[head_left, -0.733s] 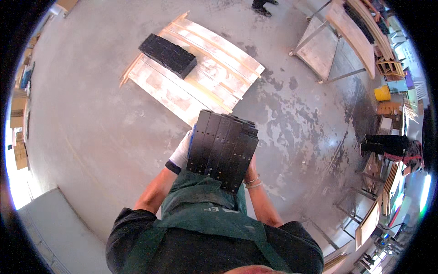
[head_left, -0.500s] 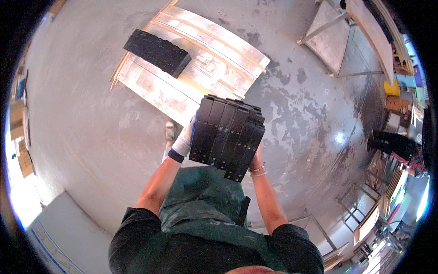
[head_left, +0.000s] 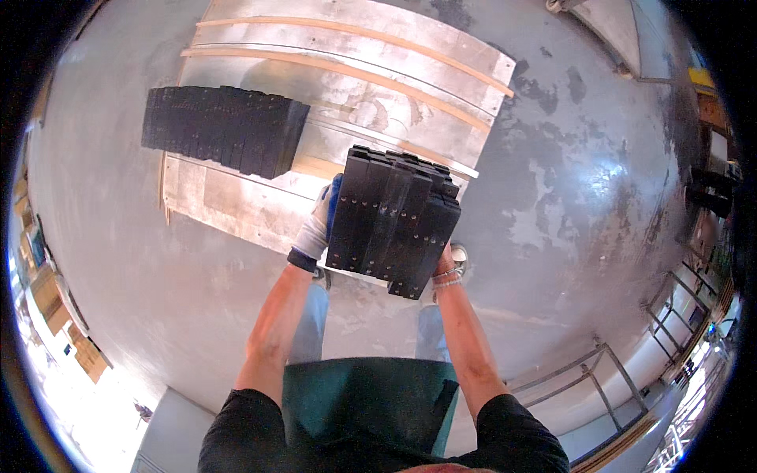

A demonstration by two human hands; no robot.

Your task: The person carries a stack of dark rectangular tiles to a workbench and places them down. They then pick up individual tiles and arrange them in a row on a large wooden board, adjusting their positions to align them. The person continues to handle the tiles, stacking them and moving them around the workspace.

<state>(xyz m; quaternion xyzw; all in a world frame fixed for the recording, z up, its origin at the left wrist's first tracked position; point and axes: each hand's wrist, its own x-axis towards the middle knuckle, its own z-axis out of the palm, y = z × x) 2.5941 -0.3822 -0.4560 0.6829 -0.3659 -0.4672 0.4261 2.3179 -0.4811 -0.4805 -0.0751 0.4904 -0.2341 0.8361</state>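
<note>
A stack of flat black bars [head_left: 388, 225], dotted with small holes or studs, is held in front of me between both hands. The bars stand side by side with uneven ends. My left hand [head_left: 318, 221], in a white and blue glove, is closed against the left side of the stack. Most of my right hand [head_left: 446, 260] is hidden behind the right side; a bracelet shows at that wrist. Ahead and to the left, a long row of similar black bars [head_left: 225, 130] lies on a pale wooden platform [head_left: 229, 197].
Thin wooden strips [head_left: 339, 65] run across the platform. Below the stack my feet stand on the grey, stained floor [head_left: 552, 260]. Metal frames [head_left: 607, 370] stand at the lower right, and a pale panel on a frame [head_left: 607, 27] is at the far right.
I have come closer to the platform, and the view has turned, so the row of bars now appears lower and further left. The stack stays between my hands.
</note>
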